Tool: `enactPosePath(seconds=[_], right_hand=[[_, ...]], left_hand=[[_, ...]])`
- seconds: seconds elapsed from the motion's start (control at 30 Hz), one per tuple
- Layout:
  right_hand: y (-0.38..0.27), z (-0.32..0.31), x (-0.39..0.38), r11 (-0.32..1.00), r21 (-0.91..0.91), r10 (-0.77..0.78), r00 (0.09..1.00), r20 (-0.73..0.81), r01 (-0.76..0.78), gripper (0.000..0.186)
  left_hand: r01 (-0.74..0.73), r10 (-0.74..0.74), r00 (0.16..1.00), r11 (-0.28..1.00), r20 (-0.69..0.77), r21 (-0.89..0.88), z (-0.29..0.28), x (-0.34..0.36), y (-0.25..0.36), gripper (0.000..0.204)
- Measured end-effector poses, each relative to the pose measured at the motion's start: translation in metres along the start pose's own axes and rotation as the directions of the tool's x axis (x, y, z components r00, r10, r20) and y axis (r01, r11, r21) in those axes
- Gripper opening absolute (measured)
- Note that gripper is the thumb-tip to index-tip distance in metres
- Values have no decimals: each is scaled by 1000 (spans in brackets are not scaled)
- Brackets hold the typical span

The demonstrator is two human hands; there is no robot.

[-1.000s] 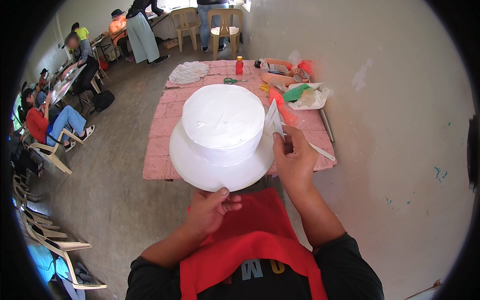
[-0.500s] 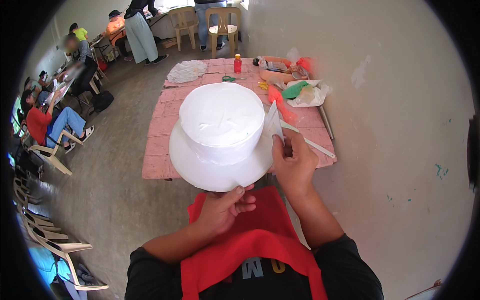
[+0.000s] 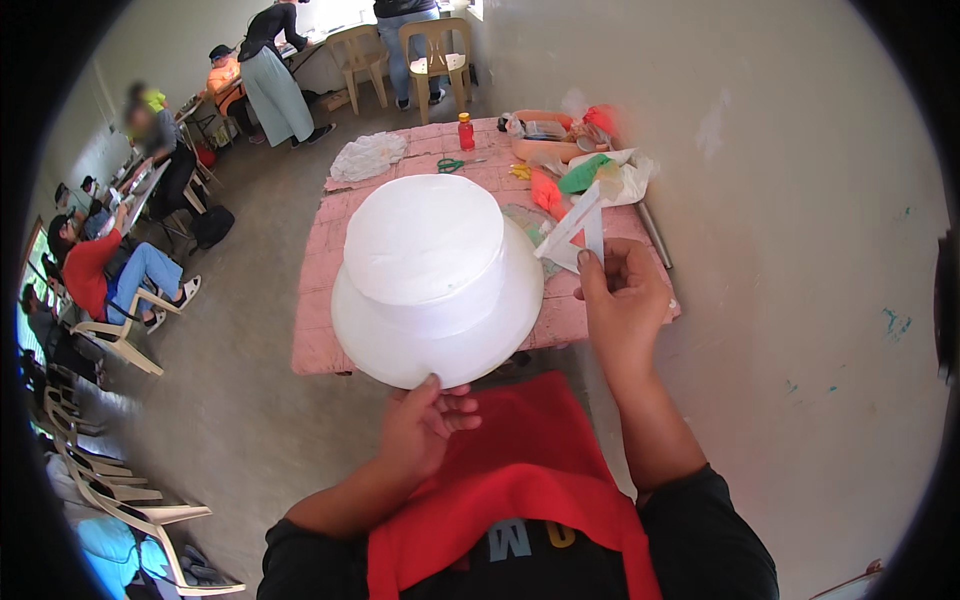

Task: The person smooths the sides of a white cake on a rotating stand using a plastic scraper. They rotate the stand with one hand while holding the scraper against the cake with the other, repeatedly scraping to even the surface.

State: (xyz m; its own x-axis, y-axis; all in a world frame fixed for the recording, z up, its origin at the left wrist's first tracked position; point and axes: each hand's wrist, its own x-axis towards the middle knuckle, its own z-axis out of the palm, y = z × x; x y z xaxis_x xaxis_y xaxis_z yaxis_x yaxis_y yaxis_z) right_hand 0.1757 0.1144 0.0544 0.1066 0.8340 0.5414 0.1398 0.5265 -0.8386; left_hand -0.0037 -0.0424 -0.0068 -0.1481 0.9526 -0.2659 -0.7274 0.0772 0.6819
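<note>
A cake (image 3: 425, 240) coated in smooth white icing stands on a round white cake turntable (image 3: 365, 335) in front of me. My left hand (image 3: 424, 430) is at the turntable's near edge, its thumb on the rim and its curled fingers below. To the right, my right hand (image 3: 632, 290) pinches a white triangular icing scraper (image 3: 594, 222) with a cut-out in it. The scraper is apart from the cake, tilted, with a point upward. What supports the turntable from beneath is hidden.
On the pink table (image 3: 318, 300) are crumpled white plastic (image 3: 368, 157), a red bottle (image 3: 466, 134), green scissors (image 3: 450, 165) and an orange tray (image 3: 545, 150) of supplies. A wall (image 3: 800, 250) stands close on the right. Other people and chairs (image 3: 120, 335) are at the left.
My right hand has drawn the scraper away from the cake to the right and turned it, showing its flat face. The cake's top looks smoother. My left hand stays near the turntable's edge.
</note>
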Motion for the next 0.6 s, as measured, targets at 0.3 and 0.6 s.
enactPosePath(seconds=[0.3, 0.6], right_hand=[[9, 16, 6, 998, 56, 8, 996, 87, -12, 11], [10, 20, -1, 994, -71, -78, 993, 85, 84, 13]], left_hand=[[-204, 233, 963, 958, -134, 202, -20, 5, 37, 35], [-229, 254, 958, 958, -137, 170, -12, 10, 40, 41]])
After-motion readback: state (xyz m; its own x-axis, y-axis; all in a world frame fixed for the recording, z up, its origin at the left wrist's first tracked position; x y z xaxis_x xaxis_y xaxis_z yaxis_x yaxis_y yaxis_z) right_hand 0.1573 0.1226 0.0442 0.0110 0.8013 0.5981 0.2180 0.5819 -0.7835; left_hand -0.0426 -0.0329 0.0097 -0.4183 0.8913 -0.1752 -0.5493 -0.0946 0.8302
